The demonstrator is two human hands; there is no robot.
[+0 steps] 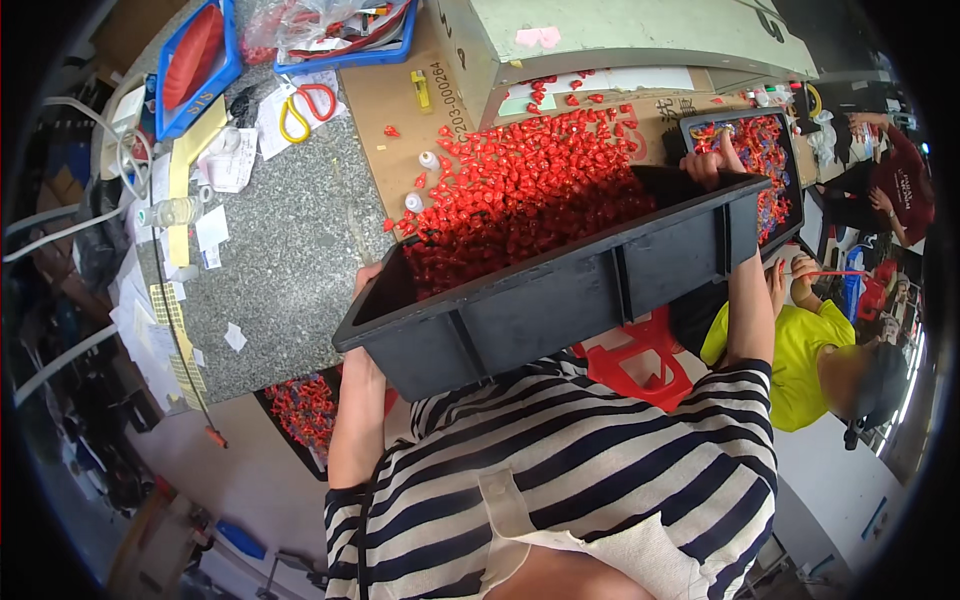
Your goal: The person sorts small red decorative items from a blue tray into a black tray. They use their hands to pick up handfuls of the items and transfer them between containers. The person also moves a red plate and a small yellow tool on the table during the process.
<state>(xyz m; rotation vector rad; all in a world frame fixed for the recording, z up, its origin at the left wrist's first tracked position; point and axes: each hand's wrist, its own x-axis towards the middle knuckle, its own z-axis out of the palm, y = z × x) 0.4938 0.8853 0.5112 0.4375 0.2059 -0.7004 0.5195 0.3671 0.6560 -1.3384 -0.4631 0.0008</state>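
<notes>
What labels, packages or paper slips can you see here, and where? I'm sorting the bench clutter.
Cardboard sheet: brown, flat on the table, under the red pieces.
Pink sticky note: small, on the grey-green machine housing at top.
White paper slips: scattered on the grey table, left.
Clear plastic bag: crumpled, in a blue tray.

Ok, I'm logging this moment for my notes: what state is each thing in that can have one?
black bin: lifted, tilted toward the table
red pieces: heaped on the cardboard
left hand: gripping the bin's left end
right hand: gripping the bin's right end
scissors: lying on the table, blades hidden
black tray: flat, holding red pieces
</notes>
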